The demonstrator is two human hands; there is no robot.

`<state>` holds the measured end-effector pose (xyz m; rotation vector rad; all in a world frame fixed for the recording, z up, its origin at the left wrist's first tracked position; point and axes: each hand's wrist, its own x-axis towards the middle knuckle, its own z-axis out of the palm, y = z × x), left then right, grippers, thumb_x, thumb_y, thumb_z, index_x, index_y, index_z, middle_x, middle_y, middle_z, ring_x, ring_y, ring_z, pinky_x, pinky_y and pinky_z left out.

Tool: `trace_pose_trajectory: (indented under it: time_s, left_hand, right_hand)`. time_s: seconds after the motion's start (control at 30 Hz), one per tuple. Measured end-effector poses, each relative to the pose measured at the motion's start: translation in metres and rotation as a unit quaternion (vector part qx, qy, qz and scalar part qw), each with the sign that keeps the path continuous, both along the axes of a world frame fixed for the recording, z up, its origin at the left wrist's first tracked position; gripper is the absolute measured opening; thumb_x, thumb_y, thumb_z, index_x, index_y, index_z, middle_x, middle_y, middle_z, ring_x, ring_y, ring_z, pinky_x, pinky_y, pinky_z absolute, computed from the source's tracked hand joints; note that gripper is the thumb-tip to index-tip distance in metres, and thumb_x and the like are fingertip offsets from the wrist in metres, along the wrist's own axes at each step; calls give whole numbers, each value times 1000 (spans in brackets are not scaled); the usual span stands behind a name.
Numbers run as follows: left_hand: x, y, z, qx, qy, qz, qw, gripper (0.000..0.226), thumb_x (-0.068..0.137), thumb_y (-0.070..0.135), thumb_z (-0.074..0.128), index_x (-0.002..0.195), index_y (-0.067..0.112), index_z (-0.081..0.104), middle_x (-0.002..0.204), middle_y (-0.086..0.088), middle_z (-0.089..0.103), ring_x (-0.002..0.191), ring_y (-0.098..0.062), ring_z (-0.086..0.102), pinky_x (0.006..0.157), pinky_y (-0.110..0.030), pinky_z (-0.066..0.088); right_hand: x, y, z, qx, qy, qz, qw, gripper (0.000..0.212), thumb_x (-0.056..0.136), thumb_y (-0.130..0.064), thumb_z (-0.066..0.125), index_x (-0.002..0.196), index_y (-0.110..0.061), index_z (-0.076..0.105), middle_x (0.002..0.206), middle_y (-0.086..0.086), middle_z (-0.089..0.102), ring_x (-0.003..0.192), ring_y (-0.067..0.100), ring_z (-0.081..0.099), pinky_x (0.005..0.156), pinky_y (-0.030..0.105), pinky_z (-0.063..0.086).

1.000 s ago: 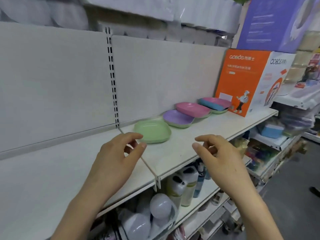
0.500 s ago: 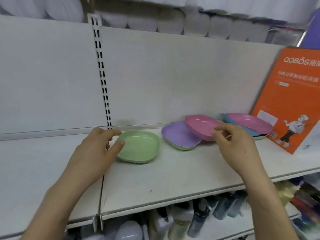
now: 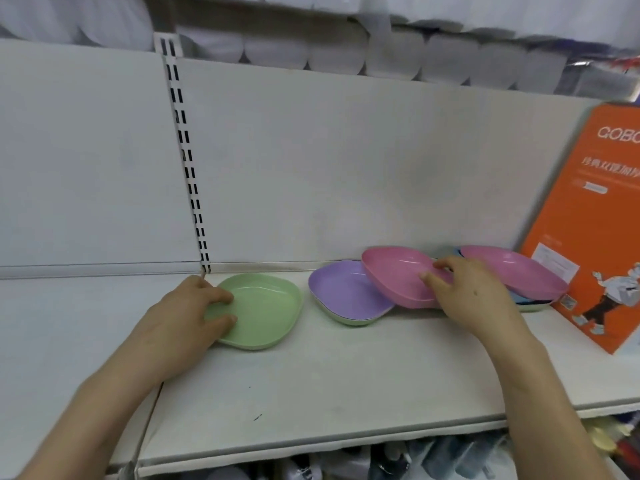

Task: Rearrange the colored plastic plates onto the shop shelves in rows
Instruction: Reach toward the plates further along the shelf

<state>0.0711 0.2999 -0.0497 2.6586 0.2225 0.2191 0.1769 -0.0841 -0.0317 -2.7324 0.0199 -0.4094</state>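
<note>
Shelf [image 3: 346,393] row: left hand [image 3: 183,317] pinching green plate [image 3: 266,313] rim, right hand [image 3: 474,299] pinching tilted pink plate [image 3: 394,271] overlapping purple plate [image 3: 341,292]; risk: a slipping pinch may knock the purple plate askew.

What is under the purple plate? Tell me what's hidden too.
A pale green plate shows as a rim beneath the purple plate; its inside is covered. The pink plate gripped by the right hand overlaps the pair's right edge, hiding that part.
</note>
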Motion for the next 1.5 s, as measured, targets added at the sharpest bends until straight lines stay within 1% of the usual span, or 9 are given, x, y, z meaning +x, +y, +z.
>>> trace_pose_trajectory:
  time_s: [0.17,0.3,0.47,0.57,0.73,0.93,1.23,1.43,1.5]
  left_hand:
    - [0,2,1,-62,-28,19,998,42,94,17,65,136,25,64,118,13,54,95,-8,57,86,-35,45]
    - [-3,3,2,-100,-84,40,991,46,94,7,57,136,23,64,119,8,56,89,-10,59,77,-32,45]
    - [-10,2,8,-144,-117,84,979,48,95,4,50,130,30,69,111,-14,67,78,-14,48,69,-29,36]
    - [-16,-2,10,-169,-144,103,970,44,94,4,48,116,31,74,87,6,61,76,-9,51,68,-28,40]
    - [-30,-4,11,-228,-176,118,950,43,89,20,47,120,33,74,113,14,68,100,-19,62,95,-48,54]
    - [-58,5,1,-224,-186,159,943,43,91,23,73,133,32,66,110,10,68,89,-22,66,86,-44,53]
    - [-146,64,4,-216,-224,221,924,41,94,18,70,127,42,64,91,6,62,73,-22,55,62,-32,40]
    - [-235,137,1,-186,-255,287,904,46,93,16,71,135,33,65,99,6,63,73,-22,56,67,-38,44]
    - [-274,166,3,-174,-262,310,897,48,92,16,72,138,30,64,106,9,63,85,-19,61,78,-43,51]
  right_hand:
    - [5,1,7,35,37,16,999,33,93,-41,69,118,-20,70,113,7,69,99,26,62,80,35,45]
    - [7,-1,10,52,52,17,997,18,89,-15,75,104,-22,70,109,5,66,96,23,58,78,34,44]
    - [8,-4,5,70,2,35,997,49,84,11,46,92,-30,71,108,7,67,91,27,60,73,35,48]
    - [5,-4,5,76,-18,44,996,48,88,9,44,94,-29,73,111,7,70,95,29,62,79,36,50]
    - [-10,3,9,126,-40,53,990,43,97,2,44,122,-17,74,125,10,69,109,30,62,92,36,47]
    - [-45,43,13,217,-27,125,968,43,96,-25,69,139,-23,65,136,1,65,122,20,57,102,34,42]
    - [-91,161,20,232,46,272,933,77,83,-39,82,152,-34,47,145,-3,55,130,17,52,97,28,37]
    - [-139,258,20,219,33,359,907,74,88,-37,79,153,-34,45,148,-6,51,117,3,42,97,26,33]
    - [-163,300,21,213,29,389,896,73,88,-36,79,153,-30,45,147,-5,51,117,4,42,98,26,33]
